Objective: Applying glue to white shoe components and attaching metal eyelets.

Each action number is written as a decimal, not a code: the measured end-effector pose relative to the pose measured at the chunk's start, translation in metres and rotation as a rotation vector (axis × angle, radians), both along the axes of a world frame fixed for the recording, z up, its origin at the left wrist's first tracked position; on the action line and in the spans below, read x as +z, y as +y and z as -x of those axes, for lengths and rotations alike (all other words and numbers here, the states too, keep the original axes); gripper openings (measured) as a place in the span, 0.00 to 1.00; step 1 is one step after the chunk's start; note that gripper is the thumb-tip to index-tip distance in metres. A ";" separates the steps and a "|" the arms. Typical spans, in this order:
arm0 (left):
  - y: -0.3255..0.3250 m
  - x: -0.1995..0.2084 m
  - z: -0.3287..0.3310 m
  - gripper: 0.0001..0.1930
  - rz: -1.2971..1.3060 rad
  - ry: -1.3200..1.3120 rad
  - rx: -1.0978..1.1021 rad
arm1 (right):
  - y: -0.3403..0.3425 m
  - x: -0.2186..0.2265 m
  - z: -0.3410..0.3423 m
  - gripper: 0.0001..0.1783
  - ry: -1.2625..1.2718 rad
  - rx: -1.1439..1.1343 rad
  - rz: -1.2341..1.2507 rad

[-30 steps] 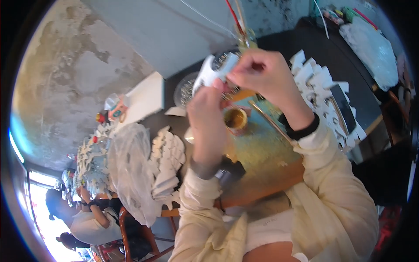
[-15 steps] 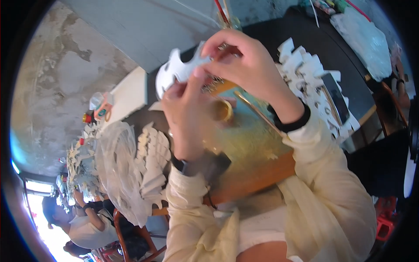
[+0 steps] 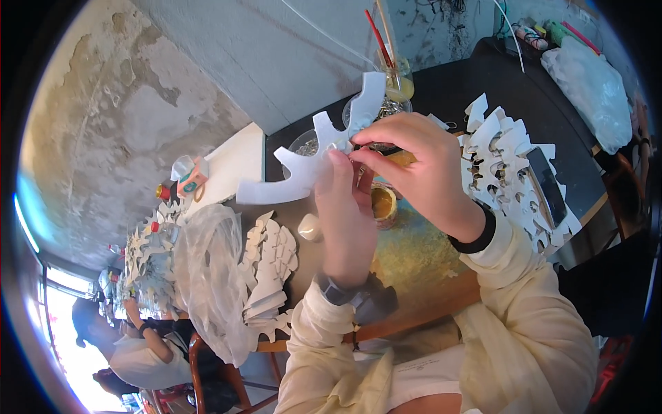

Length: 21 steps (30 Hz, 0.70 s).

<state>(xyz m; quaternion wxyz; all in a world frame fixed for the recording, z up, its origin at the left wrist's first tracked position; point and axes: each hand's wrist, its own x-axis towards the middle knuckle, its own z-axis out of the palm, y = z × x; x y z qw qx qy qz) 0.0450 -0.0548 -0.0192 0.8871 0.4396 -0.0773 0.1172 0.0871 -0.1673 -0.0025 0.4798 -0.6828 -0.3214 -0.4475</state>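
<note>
My left hand (image 3: 347, 231) grips a flat white cut-out piece with several curved prongs (image 3: 303, 172). The piece is held up slantwise above the table. Against its near edge, the thumb and index finger of my right hand (image 3: 431, 172) are pinched together; whatever lies between them is too small to make out. Behind the hands stand clear bowls of small shiny metal bits (image 3: 394, 107), partly covered by the white piece. Below my right hand sits a small pot of yellowish-brown stuff (image 3: 383, 205).
Stacked white cut-outs (image 3: 507, 152) lie at the right beside a phone (image 3: 547, 186). More cut-outs (image 3: 270, 265) and a clear plastic bag (image 3: 207, 276) are at the left. A jar with sticks (image 3: 402, 88) stands at the back. Another person (image 3: 152, 359) sits at far left.
The white piece has turned and now shows its broad face and prongs. My right hand has come lower, its fingers now at the piece's near edge. The whole view has shifted slightly.
</note>
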 end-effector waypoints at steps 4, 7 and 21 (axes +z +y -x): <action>-0.007 -0.005 -0.001 0.17 0.009 0.011 0.054 | -0.006 0.002 0.005 0.06 0.084 0.114 -0.054; -0.003 -0.003 0.002 0.12 0.000 0.028 0.021 | -0.010 0.005 0.007 0.05 0.122 0.171 -0.074; -0.009 0.000 0.017 0.12 0.089 0.113 -0.033 | -0.001 -0.005 0.009 0.08 0.672 0.501 -0.229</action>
